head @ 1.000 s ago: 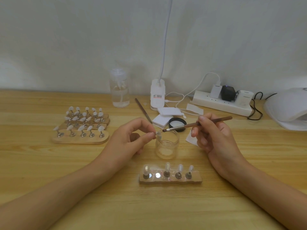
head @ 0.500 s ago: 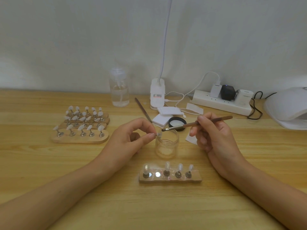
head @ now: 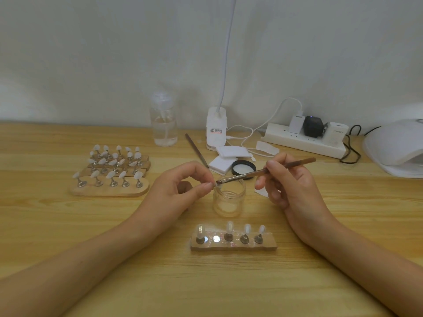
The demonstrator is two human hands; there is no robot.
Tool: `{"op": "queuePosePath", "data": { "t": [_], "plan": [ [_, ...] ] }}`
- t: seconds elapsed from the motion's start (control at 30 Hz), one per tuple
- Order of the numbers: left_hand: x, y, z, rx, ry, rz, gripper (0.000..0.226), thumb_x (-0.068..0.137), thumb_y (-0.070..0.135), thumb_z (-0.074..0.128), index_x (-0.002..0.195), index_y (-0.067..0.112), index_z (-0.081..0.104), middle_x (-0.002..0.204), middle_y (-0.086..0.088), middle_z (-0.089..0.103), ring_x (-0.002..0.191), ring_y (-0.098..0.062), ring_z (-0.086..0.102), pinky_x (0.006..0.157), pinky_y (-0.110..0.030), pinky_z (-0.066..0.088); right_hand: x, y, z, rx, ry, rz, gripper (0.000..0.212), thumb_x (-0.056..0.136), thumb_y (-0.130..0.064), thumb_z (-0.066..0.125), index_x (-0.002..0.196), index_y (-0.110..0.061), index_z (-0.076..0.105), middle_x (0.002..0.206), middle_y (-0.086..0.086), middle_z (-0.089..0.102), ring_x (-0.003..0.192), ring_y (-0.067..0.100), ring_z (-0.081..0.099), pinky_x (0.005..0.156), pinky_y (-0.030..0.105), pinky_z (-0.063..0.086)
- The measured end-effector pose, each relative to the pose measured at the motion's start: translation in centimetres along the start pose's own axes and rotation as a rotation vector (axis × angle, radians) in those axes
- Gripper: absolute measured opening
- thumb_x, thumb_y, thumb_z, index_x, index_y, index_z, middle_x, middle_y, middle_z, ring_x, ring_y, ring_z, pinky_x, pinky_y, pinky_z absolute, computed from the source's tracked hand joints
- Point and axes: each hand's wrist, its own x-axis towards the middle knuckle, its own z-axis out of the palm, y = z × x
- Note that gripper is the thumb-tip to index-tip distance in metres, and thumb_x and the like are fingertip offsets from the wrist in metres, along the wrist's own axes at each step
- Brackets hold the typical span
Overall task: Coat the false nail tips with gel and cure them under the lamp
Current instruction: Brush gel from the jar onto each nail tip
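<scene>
Our left hand (head: 174, 191) pinches one false nail tip (head: 215, 184) between thumb and forefinger, and our right hand (head: 290, 184) grips the gel brush (head: 265, 171) like a pen, bristles touching that tip. Right under the pinch sits the open glass jar (head: 229, 200), with the wooden stand (head: 233, 247) of four more tips nearer us. The white curing lamp (head: 398, 152) sits way off right of the brush hand.
</scene>
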Motion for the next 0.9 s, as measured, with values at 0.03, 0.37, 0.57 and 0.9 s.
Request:
{"op": "queuePosePath", "data": {
  "t": [0.03, 0.37, 0.57, 0.9],
  "plan": [
    [0.00, 0.01, -0.01, 0.001, 0.000, -0.002, 0.011, 0.088, 0.021, 0.068, 0.082, 0.030, 0.068, 0.084, 0.017, 0.065, 0.058, -0.016, 0.045, 0.054, -0.021, 0.043, 0.00, 0.04, 0.06, -0.009, 0.000, 0.004, 0.024, 0.081, -0.038, 0.061, 0.083, -0.016, 0.052, 0.068, 0.006, 0.068, 0.045, 0.009, 0.038, 0.042, 0.020, 0.025],
    [0.00, 0.02, -0.04, -0.012, 0.002, -0.019, 0.012, 0.088, 0.021, 0.069, 0.081, 0.030, 0.069, 0.079, 0.018, 0.064, 0.059, -0.016, 0.043, 0.054, -0.018, 0.041, 0.03, 0.01, -0.09, 0.021, 0.009, -0.013, 0.020, 0.084, -0.035, 0.059, 0.083, -0.017, 0.051, 0.067, 0.004, 0.067, 0.045, 0.009, 0.038, 0.044, 0.024, 0.023],
    [-0.05, -0.07, -0.05, -0.006, 0.008, -0.026, 0.011, 0.087, 0.024, 0.070, 0.079, 0.032, 0.069, 0.079, 0.018, 0.065, 0.058, -0.013, 0.044, 0.055, -0.017, 0.041, -0.04, 0.11, 0.04, -0.009, 0.047, 0.003, 0.019, 0.086, -0.031, 0.059, 0.083, -0.014, 0.051, 0.065, 0.007, 0.067, 0.042, 0.009, 0.036, 0.039, 0.018, 0.025],
    [-0.06, -0.22, -0.10, 0.009, 0.015, -0.066, 0.012, 0.079, 0.039, 0.073, 0.080, 0.028, 0.067, 0.070, -0.019, 0.059, 0.056, -0.012, 0.044, 0.056, -0.022, 0.040, -0.09, -0.06, 0.12, -0.004, 0.025, 0.008, 0.021, 0.083, -0.035, 0.061, 0.083, -0.016, 0.052, 0.066, 0.006, 0.067, 0.045, 0.009, 0.037, 0.040, 0.016, 0.028]
  ]
}}
